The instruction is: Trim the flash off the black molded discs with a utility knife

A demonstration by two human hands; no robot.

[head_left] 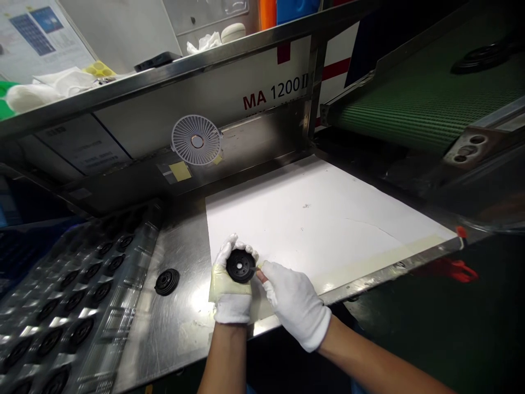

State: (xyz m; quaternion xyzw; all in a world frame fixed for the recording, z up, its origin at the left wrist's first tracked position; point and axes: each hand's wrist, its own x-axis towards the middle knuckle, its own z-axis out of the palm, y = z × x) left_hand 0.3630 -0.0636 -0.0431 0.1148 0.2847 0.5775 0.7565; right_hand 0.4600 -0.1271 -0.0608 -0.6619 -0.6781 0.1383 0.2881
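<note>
My left hand (230,284), in a white fabric glove with yellowed tape around the palm, holds a black ribbed rubber disc (240,266) with a central hole and several small holes. My right hand (296,304), also white-gloved, sits against the disc's right edge, fingers pinched on a small pale item (259,267) too small to identify. A matching black disc (167,282) lies on the steel surface to the left of my left hand.
A clear plastic tray (82,295) with rows of black discs sits at the left. White sheet (311,219) covers the steel bench ahead. A green conveyor belt (426,98) runs at the upper right, beneath a steel shelf holding cloths. A small white fan (196,140) is mounted ahead.
</note>
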